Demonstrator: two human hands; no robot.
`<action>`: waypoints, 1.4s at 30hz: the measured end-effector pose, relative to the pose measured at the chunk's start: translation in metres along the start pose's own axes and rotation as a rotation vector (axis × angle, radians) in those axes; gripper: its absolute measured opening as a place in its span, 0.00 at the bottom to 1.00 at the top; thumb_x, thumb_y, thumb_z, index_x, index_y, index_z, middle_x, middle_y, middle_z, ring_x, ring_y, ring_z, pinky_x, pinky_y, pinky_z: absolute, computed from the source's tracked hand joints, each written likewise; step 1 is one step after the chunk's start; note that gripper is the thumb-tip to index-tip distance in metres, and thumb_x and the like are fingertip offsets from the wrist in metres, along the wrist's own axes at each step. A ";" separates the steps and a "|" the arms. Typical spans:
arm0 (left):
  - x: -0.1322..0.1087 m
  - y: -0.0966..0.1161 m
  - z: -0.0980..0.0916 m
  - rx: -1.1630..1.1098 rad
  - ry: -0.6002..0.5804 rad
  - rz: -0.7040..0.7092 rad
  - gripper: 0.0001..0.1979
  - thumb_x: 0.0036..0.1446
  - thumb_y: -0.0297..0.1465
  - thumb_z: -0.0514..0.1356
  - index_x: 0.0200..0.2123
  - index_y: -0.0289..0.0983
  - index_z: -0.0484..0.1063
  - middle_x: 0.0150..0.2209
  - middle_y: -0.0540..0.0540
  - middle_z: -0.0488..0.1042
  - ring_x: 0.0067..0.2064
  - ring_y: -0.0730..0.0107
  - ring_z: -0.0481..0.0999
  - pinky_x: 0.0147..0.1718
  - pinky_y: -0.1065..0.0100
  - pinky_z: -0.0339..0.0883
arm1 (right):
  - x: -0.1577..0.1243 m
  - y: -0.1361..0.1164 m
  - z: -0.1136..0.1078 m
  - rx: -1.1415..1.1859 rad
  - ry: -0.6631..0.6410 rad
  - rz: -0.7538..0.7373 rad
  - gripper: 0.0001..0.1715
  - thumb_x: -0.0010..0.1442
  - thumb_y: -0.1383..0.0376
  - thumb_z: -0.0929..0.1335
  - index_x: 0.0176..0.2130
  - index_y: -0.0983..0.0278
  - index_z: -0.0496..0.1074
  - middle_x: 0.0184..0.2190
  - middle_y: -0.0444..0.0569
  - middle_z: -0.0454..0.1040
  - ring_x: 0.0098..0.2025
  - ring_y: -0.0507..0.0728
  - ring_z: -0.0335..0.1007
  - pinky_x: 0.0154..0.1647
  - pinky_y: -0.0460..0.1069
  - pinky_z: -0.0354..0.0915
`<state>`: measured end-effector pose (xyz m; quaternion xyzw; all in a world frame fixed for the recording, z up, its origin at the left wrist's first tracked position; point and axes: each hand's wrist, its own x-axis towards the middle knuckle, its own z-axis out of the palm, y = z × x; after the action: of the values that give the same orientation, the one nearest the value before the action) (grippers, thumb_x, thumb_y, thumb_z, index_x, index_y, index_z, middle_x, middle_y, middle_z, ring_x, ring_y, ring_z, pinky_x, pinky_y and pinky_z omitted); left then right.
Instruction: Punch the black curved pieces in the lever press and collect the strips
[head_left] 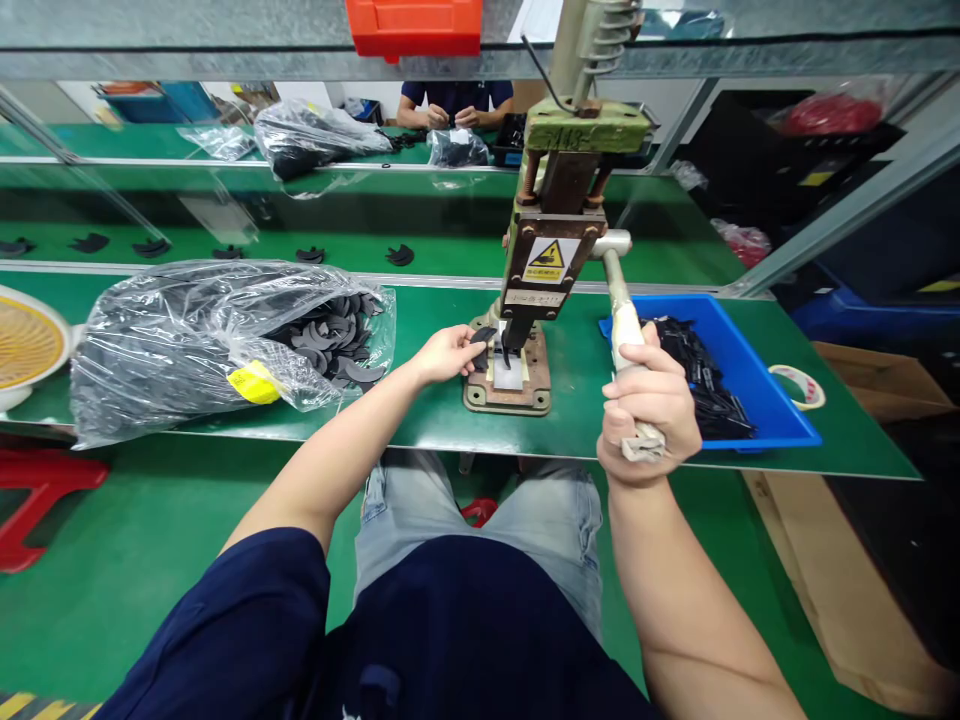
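A green hand press stands on the green bench, its base plate in front of me. My left hand pinches a small dark curved part and holds it at the press's die, under the ram. My right hand is closed round the taped press lever, which slants down toward me on the right.
A clear plastic bag of dark curved parts lies open at the left. A blue tray with black pieces sits at the right, a tape roll beside it. Another person's hands work at the far bench. A fan is at far left.
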<state>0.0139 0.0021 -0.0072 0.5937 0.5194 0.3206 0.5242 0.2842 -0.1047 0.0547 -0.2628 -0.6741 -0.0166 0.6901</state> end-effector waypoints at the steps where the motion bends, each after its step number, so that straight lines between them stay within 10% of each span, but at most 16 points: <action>1: 0.002 0.001 0.003 0.011 -0.001 0.003 0.10 0.68 0.34 0.67 0.39 0.37 0.71 0.23 0.53 0.74 0.22 0.76 0.74 0.26 0.74 0.67 | 0.000 0.000 0.000 -0.003 0.003 0.001 0.11 0.64 0.56 0.71 0.32 0.57 0.72 0.32 0.39 0.76 0.54 0.58 0.80 0.71 0.72 0.71; 20: 0.019 0.001 0.004 0.065 -0.024 -0.055 0.15 0.63 0.35 0.71 0.31 0.37 0.69 0.22 0.52 0.72 0.23 0.76 0.70 0.23 0.74 0.59 | 0.000 0.004 0.000 0.006 -0.010 -0.034 0.09 0.62 0.60 0.71 0.32 0.59 0.69 0.31 0.40 0.75 0.53 0.61 0.80 0.70 0.78 0.69; 31: 0.029 0.018 0.004 -0.070 -0.114 -0.376 0.12 0.63 0.31 0.71 0.31 0.36 0.72 0.20 0.49 0.75 0.19 0.77 0.71 0.19 0.76 0.61 | -0.001 0.002 0.005 0.032 0.034 -0.033 0.12 0.64 0.60 0.71 0.31 0.60 0.69 0.31 0.41 0.75 0.52 0.60 0.79 0.70 0.77 0.69; 37: 0.021 0.018 0.011 -0.184 -0.078 -0.405 0.10 0.67 0.29 0.68 0.34 0.36 0.71 0.22 0.48 0.77 0.21 0.75 0.77 0.21 0.77 0.67 | 0.076 -0.008 0.012 0.116 0.071 -0.041 0.20 0.65 0.52 0.73 0.50 0.61 0.75 0.42 0.46 0.77 0.53 0.58 0.79 0.66 0.67 0.74; 42: -0.004 0.017 0.010 -0.244 -0.019 -0.294 0.12 0.68 0.30 0.67 0.33 0.36 0.69 0.24 0.49 0.77 0.21 0.77 0.76 0.22 0.77 0.68 | 0.130 0.002 0.011 0.174 0.021 0.103 0.38 0.69 0.50 0.70 0.68 0.65 0.58 0.66 0.59 0.66 0.71 0.61 0.68 0.74 0.64 0.67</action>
<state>0.0267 -0.0029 0.0073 0.4465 0.5531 0.2954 0.6384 0.2869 -0.0553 0.1754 -0.2360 -0.6513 0.0749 0.7173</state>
